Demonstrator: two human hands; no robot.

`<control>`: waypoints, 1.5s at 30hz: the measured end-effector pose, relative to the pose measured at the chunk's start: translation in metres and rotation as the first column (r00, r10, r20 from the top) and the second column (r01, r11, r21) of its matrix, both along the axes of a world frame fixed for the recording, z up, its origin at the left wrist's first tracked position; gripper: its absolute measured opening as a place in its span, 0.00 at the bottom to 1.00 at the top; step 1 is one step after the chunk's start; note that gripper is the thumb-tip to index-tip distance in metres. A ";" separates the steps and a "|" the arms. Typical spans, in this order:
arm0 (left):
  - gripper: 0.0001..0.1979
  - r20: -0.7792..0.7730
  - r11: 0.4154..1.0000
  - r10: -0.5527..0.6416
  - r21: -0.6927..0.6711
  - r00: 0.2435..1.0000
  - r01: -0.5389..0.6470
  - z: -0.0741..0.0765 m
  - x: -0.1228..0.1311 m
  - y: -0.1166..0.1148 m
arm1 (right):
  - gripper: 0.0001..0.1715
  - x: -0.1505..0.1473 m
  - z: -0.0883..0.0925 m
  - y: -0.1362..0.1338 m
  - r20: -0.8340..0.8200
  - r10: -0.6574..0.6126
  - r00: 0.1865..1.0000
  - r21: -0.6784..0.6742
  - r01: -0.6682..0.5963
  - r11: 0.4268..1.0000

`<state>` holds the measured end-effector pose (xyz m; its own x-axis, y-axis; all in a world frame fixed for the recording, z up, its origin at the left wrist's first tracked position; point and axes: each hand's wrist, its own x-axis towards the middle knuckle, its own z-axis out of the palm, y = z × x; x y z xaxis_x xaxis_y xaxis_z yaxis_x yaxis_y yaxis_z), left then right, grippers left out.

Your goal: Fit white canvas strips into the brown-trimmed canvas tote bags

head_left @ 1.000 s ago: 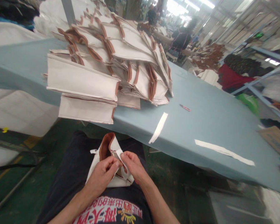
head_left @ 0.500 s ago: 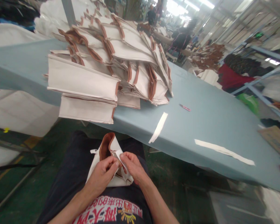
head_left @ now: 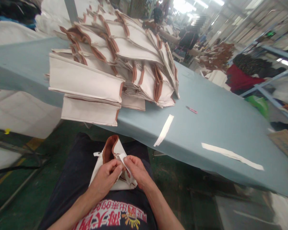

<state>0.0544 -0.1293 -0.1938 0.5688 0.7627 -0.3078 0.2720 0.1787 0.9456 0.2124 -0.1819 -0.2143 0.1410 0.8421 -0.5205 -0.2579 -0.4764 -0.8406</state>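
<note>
A cream fabric piece with brown trim (head_left: 111, 151) lies bunched on my lap, below the table's near edge. My left hand (head_left: 105, 179) has its fingers pinched closed on the fabric's middle fold. My right hand (head_left: 137, 171) pinches the same fold from the right, fingertips almost meeting those of the left. Part of the fabric is hidden under both hands.
A tall stack of cream and brown fabric pieces (head_left: 110, 64) overhangs the blue-grey table (head_left: 218, 127). Two white strips (head_left: 164, 130) (head_left: 231, 155) and a small red tool (head_left: 191, 110) lie on it. Other people work at the back. Racks stand at right.
</note>
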 end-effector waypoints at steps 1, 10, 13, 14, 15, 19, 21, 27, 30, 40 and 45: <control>0.19 0.000 1.000 0.000 0.001 1.000 0.000 0.000 0.000 0.000 | 0.36 0.000 0.000 0.000 -0.002 0.001 1.000 0.001 -0.001 1.000; 0.18 -0.006 1.000 -0.003 0.020 1.000 0.003 -0.001 -0.001 -0.001 | 0.37 -0.001 0.001 -0.003 -0.006 0.000 1.000 0.004 0.000 1.000; 0.18 -0.004 1.000 -0.003 0.028 1.000 0.004 0.001 -0.002 -0.001 | 0.36 -0.001 0.000 -0.003 -0.006 -0.003 1.000 0.001 0.003 1.000; 0.18 -0.004 1.000 -0.002 0.031 1.000 0.003 0.001 -0.002 -0.001 | 0.36 -0.001 -0.001 -0.003 -0.007 -0.004 1.000 0.000 0.004 1.000; 0.18 -0.003 0.999 0.000 0.035 1.000 0.000 0.002 -0.002 -0.001 | 0.36 -0.001 -0.001 -0.003 -0.009 -0.005 1.000 0.000 0.005 1.000; 0.18 -0.004 0.999 0.005 0.038 1.000 -0.005 0.000 -0.003 -0.002 | 0.37 -0.001 -0.004 -0.003 -0.019 -0.003 1.000 -0.001 0.003 1.000; 0.18 -0.004 0.999 0.005 0.039 1.000 -0.005 -0.004 -0.003 -0.001 | 0.37 -0.002 -0.006 -0.003 -0.022 -0.004 1.000 -0.005 0.004 1.000; 0.18 -0.006 0.999 0.001 0.033 1.000 -0.001 -0.010 -0.004 -0.001 | 0.38 -0.002 -0.006 -0.003 -0.028 -0.012 1.000 -0.003 0.012 1.000; 0.18 -0.006 1.000 -0.001 0.029 1.000 0.001 -0.008 -0.004 -0.001 | 0.38 -0.001 -0.005 -0.003 -0.034 -0.008 0.999 -0.004 0.008 1.000; 0.18 -0.016 1.000 -0.003 0.027 1.000 0.003 -0.005 -0.003 0.000 | 0.38 -0.002 -0.006 -0.003 -0.035 -0.007 0.999 -0.008 0.006 1.000; 0.19 -0.019 1.000 -0.002 0.029 1.000 0.002 -0.004 -0.004 -0.001 | 0.38 -0.002 -0.005 -0.004 -0.030 -0.011 1.000 -0.010 0.010 1.000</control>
